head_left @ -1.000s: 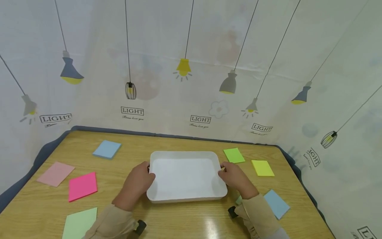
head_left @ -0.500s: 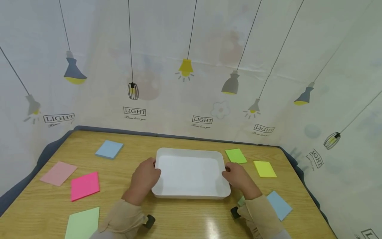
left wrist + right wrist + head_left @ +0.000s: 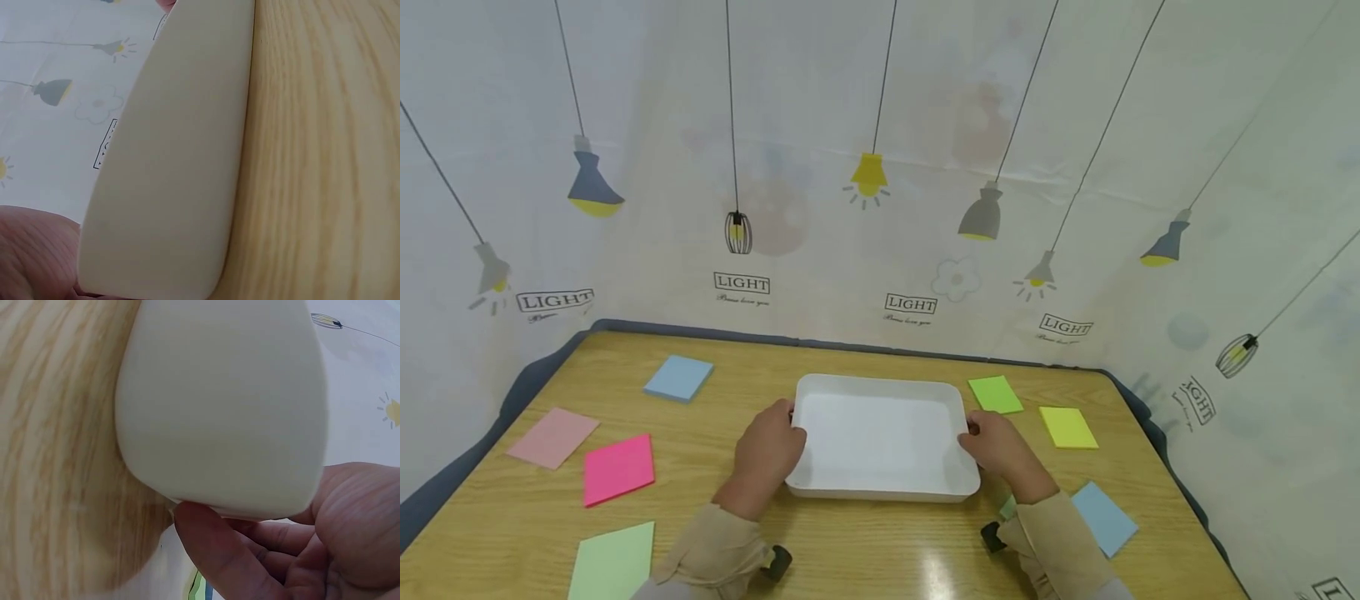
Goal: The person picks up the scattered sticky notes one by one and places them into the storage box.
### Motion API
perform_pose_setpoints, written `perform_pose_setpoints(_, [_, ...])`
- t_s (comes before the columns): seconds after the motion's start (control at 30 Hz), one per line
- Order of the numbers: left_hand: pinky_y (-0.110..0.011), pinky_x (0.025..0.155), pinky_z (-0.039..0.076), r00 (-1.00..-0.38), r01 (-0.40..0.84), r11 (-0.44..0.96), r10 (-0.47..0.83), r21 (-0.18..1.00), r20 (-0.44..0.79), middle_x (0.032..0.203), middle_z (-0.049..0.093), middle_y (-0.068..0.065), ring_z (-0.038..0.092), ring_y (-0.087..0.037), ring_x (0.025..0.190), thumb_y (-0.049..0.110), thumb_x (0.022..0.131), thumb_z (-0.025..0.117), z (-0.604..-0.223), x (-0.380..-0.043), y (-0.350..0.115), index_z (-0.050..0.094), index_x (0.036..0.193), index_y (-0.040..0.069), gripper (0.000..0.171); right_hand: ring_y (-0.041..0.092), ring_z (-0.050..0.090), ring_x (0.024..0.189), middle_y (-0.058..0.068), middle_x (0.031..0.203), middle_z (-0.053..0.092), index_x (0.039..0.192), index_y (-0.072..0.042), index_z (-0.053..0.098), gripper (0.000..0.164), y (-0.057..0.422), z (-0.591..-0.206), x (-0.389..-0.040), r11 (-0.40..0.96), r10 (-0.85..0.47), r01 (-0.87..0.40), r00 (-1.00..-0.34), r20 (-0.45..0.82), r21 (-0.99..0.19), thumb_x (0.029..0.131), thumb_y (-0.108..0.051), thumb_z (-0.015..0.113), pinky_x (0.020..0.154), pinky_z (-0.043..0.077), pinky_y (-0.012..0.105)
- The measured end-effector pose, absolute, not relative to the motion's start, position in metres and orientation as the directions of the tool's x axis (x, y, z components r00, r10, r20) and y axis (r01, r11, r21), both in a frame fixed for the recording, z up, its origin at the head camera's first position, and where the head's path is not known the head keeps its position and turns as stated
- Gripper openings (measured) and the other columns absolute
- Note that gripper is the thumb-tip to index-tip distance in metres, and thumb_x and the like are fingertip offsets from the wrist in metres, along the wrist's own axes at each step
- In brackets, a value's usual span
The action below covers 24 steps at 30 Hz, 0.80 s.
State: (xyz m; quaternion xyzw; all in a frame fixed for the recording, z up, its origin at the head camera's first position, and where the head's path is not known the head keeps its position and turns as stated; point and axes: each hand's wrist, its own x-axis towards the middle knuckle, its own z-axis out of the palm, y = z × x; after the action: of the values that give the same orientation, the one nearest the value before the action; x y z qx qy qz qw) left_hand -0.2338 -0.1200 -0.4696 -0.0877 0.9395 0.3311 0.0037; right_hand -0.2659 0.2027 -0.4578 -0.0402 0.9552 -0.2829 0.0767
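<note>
Evenly support the white tray [image 3: 880, 437], pinched at either end by your left hand [image 3: 767, 450] and right hand [image 3: 1002, 446], avoiding the lime-green pad [image 3: 996, 394] just beyond the latter.

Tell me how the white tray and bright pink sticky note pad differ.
The white tray is larger than the bright pink sticky note pad. The tray has raised walls; the pad is flat. The left hand and right hand grip the tray; neither touches the pad. Both have four sides.
</note>
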Motion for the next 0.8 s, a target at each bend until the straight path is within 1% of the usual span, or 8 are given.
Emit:
perform_pose_setpoints(0.37, [-0.037,0.066,0.05,-0.984,-0.157,0.745,-0.172,0.648,-0.04,0.117,0.064,-0.011,0.058,-0.019,0.089,0.016,0.089,0.046,-0.4723,-0.2316,-0.1214,0.054,0.129,0.008,0.041,0.018,0.046,0.06,0.007,0.069,0.048,0.079,-0.006,0.054,0.012,0.2027,-0.4584,-0.2652,0.837,-0.118,-0.026,-0.984,-0.133,-0.546,0.087,-0.014,0.058,0.05,0.04,0.029])
perform_pose_setpoints(0.53, [-0.038,0.068,0.051,-0.982,-0.167,0.73,-0.183,0.662,-0.045,0.118,0.064,-0.011,0.058,-0.02,0.091,0.017,0.089,0.046,-0.4717,-0.2317,-0.1234,0.054,0.128,0.008,0.041,0.018,0.049,0.062,0.007,0.072,0.052,0.082,-0.007,0.057,0.01,0.202,-0.4582,-0.2649,0.835,-0.108,-0.01,-0.983,-0.147,-0.549,0.087,-0.016,0.058,0.051,0.043,0.029])
perform_pose_setpoints(0.8, [-0.042,0.073,0.051,-0.982,-0.149,0.71,-0.187,0.688,-0.02,0.114,0.064,-0.009,0.058,-0.022,0.092,0.019,0.088,0.048,-0.4719,-0.2343,-0.1253,0.054,0.127,0.008,0.041,0.018,0.051,0.062,0.008,0.074,0.054,0.088,-0.005,0.059,0.01,0.2004,-0.4516,-0.2629,0.824,-0.108,-0.016,-0.986,-0.13,-0.567,0.087,-0.014,0.057,0.051,0.047,0.03])
